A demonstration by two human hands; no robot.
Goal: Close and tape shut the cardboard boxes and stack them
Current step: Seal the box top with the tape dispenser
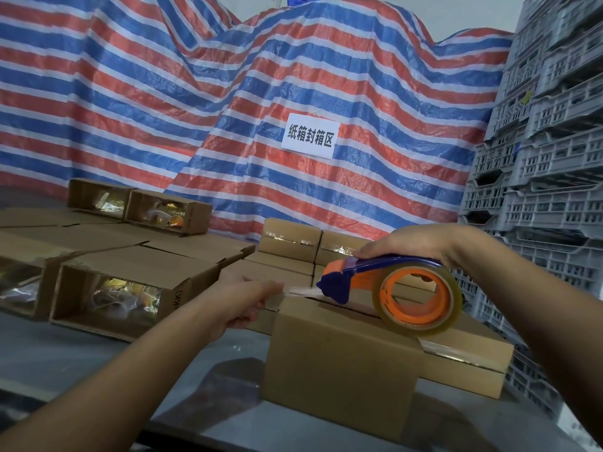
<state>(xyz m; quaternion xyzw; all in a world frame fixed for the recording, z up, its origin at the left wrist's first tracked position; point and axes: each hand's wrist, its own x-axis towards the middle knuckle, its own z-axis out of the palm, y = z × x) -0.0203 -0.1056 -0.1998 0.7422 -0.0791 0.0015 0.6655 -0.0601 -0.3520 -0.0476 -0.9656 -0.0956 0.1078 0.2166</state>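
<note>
My right hand point(411, 244) arches over the tape dispenser point(391, 288), grip closed around it above the closed box point(342, 350) on the table point(65, 353); my outstretched left hand point(251, 296) pinches the tape end point(301, 289)

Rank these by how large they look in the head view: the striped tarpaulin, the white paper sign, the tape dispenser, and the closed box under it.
1. Red, white and blue striped tarpaulin
2. Closed brown cardboard box
3. Blue and orange tape dispenser, enlarged by nearness to the camera
4. White paper sign, farther away
</note>
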